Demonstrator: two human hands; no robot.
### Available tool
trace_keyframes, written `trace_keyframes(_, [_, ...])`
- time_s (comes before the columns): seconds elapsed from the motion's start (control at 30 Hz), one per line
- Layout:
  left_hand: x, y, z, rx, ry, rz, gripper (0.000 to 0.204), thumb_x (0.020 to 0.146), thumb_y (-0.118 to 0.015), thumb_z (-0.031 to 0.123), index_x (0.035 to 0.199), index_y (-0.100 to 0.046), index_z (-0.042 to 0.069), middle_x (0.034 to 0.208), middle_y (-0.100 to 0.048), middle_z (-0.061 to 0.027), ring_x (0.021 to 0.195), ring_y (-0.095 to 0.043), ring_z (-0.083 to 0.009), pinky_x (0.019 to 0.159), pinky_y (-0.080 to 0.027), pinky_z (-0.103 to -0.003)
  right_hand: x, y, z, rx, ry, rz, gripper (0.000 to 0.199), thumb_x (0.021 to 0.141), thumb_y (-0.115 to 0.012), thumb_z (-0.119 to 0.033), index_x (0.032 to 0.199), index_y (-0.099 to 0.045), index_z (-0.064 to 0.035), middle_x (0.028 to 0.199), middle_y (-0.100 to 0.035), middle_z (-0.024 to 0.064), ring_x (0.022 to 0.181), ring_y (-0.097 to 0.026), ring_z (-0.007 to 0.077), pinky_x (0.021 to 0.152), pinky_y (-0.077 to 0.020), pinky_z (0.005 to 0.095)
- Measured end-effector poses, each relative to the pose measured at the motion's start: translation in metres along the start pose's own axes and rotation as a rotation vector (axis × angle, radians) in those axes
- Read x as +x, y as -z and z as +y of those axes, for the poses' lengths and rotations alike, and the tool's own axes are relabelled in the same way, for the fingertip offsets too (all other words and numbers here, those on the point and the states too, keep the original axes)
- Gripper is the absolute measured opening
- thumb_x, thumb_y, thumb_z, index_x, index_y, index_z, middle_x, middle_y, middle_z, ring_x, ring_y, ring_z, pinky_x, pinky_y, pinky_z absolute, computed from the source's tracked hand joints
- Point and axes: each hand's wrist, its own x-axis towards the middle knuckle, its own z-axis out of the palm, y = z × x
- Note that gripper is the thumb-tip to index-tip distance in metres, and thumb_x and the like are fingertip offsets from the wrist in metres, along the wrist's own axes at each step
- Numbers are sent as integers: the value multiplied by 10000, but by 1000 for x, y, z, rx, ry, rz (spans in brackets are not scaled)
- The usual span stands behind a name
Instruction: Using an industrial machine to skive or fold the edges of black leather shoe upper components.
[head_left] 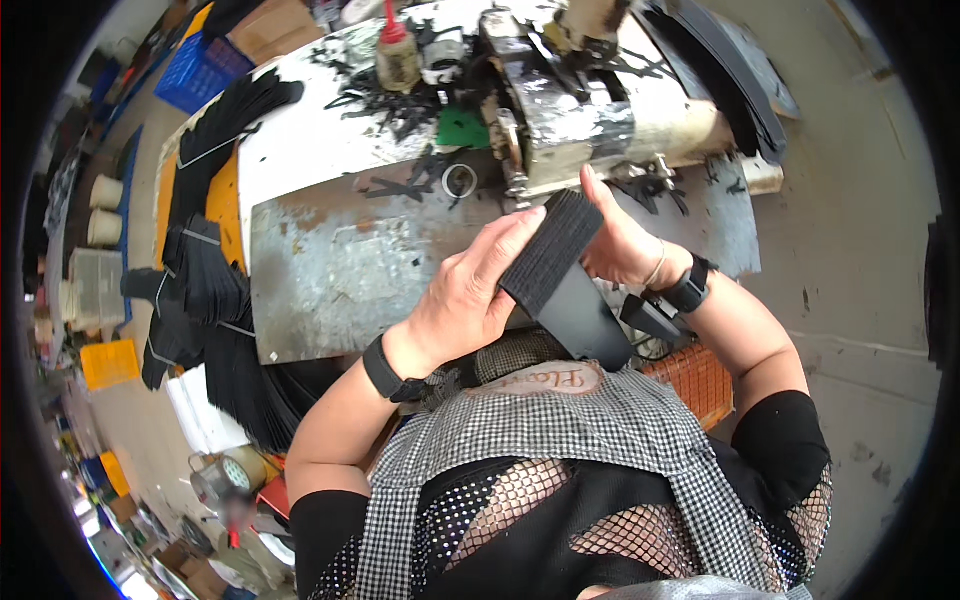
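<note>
- I see both hands gripping one stack of black cut pieces, held in the air just above the near edge of the worn metal worktable.
- My left hand is clenched around the stack's left side, fingers laid along its ribbed upper end.
- My right hand grasps the stack's right side from behind.
- Each wrist carries a black band.
- Beyond the hands stands a paint-caked machine, black trimmings scattered around it.
- A red-capped bottle stands further back.
- Piles of black pieces hang off the table's left.
</note>
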Motion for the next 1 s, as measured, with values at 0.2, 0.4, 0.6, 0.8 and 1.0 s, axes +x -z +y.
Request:
trace_keyframes(0.2, [20,-14,-7,131,-138,-170,812,674,-646,-89,1420,-452,166,1292,-526,-204,1048,-618,-386,866,-555,-409,-32,19,1,142,-106,37,466,908,-638,-447,1206,-615,-91,1129,-669,30,1041,-631,157,926,-495,326])
trace_keyframes(0.4, [36,-16,-15,-41,-171,-289,874,564,-662,-99,1375,-498,184,1354,-482,-209,1152,-566,-393,957,-516,-425,-53,5,11,-165,66,144,421,928,-632,-359,1098,-672,24,993,-689,55,924,-612,109,831,-478,249])
trace_keyframes(0.6, [53,-17,-18,-168,-177,-365,793,630,-633,-136,1358,-515,157,1366,-477,-201,1189,-549,-385,1001,-481,-405,-64,0,23,-192,284,192,363,951,-626,-270,1171,-609,18,1115,-626,67,1021,-573,129,896,-463,272])
trace_keyframes(0.8, [70,21,-18,-872,411,-514,823,773,-708,91,1473,-285,-2,1409,-448,-131,1226,-517,-217,1043,-392,-354,-63,6,17,-280,472,203,315,921,-662,-257,1065,-671,22,1132,-614,109,1056,-558,183,933,-433,323])
trace_keyframes(1.0, [79,-4,-44,-607,629,-17,406,1027,-474,342,809,-550,8,705,-648,-81,598,-657,-161,547,-513,-254,-50,19,10,-64,436,258,322,928,-647,-283,1031,-693,19,991,-692,64,899,-632,123,813,-484,251])
